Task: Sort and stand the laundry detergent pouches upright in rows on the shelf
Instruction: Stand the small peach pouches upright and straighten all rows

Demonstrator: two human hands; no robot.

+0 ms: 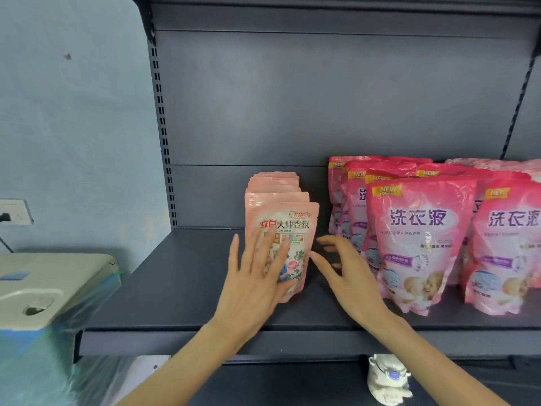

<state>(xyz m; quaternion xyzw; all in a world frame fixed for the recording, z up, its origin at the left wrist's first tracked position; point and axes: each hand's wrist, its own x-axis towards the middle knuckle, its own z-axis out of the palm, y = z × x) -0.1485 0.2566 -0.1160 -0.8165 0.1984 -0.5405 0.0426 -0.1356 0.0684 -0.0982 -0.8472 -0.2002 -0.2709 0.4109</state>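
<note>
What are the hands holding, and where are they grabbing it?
Nothing is gripped. The left hand lies flat against the front of the small pink pouch; the right hand hovers open beside it.

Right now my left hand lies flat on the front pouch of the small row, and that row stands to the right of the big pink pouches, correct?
Not quite: the head view shows the small row standing to the left of the big pink pouches, not the right. The left hand does lie flat on the row's front pouch.
</note>
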